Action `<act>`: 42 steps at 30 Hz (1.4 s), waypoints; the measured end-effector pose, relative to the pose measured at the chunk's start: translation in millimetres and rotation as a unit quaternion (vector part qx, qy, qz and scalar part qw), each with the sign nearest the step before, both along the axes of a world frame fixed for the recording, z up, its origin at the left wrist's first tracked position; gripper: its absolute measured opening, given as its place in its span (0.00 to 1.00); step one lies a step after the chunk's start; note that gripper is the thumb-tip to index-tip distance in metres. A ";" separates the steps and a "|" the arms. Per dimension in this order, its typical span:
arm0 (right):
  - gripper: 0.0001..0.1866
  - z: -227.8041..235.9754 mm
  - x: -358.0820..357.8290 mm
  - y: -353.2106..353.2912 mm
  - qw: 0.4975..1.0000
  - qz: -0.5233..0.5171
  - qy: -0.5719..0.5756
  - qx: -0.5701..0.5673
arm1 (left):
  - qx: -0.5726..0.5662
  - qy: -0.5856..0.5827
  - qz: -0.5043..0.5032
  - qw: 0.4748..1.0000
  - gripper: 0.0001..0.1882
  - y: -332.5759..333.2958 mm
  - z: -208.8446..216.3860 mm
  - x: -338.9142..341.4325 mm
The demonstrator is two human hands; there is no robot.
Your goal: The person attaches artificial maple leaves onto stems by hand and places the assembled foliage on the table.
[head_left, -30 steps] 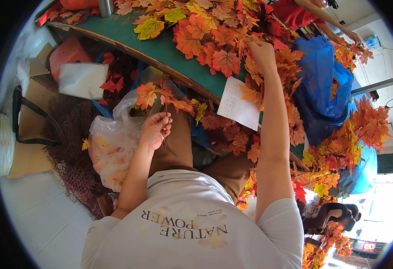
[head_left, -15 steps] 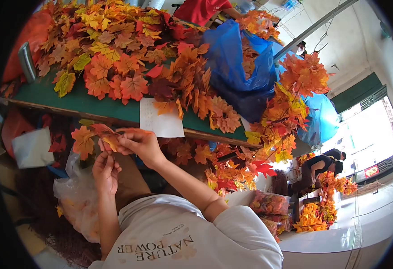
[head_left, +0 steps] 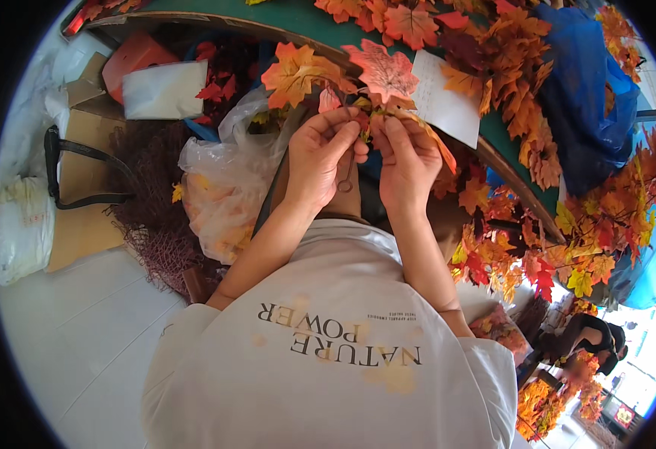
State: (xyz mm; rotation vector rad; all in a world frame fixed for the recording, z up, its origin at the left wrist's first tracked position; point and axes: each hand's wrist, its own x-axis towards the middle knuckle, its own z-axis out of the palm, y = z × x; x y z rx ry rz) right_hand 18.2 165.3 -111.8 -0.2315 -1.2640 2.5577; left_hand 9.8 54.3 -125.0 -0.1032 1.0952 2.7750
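Note:
My left hand point(head_left: 320, 157) and my right hand point(head_left: 407, 161) are close together in front of the table's edge, both pinching an artificial maple leaf sprig. Its pinkish-red leaf point(head_left: 385, 71) stands up above my fingers, and an orange leaf point(head_left: 296, 75) spreads out to the left. Another orange-red leaf point(head_left: 436, 142) bends down over the outside of my right hand. A thin dark stem with a small loop point(head_left: 345, 183) at its lower end hangs below the left fingertips. Where the stems meet between my fingers is mostly hidden.
The green table point(head_left: 283, 16) carries heaps of orange leaves point(head_left: 508, 60), a white paper sheet point(head_left: 444, 97) and a blue bag point(head_left: 590, 75). Left of my legs are a clear plastic bag point(head_left: 219, 179), dark netting point(head_left: 156, 202) and a cardboard box point(head_left: 88, 172). A person point(head_left: 594, 337) bends over at far right.
The view has swung left and down. My hands, formerly stacked at the leaf cluster, are now side by side, and the sprig's leaves have fanned out. The looped stem end has come into sight.

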 end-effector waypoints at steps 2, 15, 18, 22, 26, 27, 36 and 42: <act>0.06 -11.7 -0.3 0.4 0.998 0.028 -0.020 -0.049 | -0.007 0.006 -0.007 1.000 0.12 0.8 -5.1 0.1; 0.07 -38.2 -7.4 -0.3 0.982 0.146 -0.057 -0.103 | -0.017 0.026 -0.002 1.000 0.14 2.2 -22.1 -3.7; 0.07 -37.3 -6.0 -1.2 0.983 0.144 -0.063 -0.096 | -0.005 0.022 -0.001 1.000 0.13 2.4 -20.6 -2.8; 0.05 -36.4 -3.7 -3.2 0.984 0.131 -0.053 -0.106 | -0.010 0.023 -0.003 1.000 0.13 2.2 -21.6 -3.4; 0.05 -33.7 -1.1 -8.2 0.991 0.094 -0.054 -0.078 | -0.015 0.025 0.002 1.000 0.12 0.1 -25.2 -3.0; 0.05 -34.7 -1.0 -8.2 0.991 0.092 -0.054 -0.078 | -0.022 0.025 0.004 0.999 0.12 0.3 -25.5 -2.7; 0.05 -47.3 -0.7 -3.2 0.989 0.116 -0.075 -0.053 | -0.064 0.053 0.019 0.996 0.12 1.1 -39.6 -5.4; 0.05 -51.1 -3.0 -2.2 0.988 0.137 -0.071 -0.017 | -0.056 0.029 0.027 0.998 0.12 1.0 -45.8 -9.8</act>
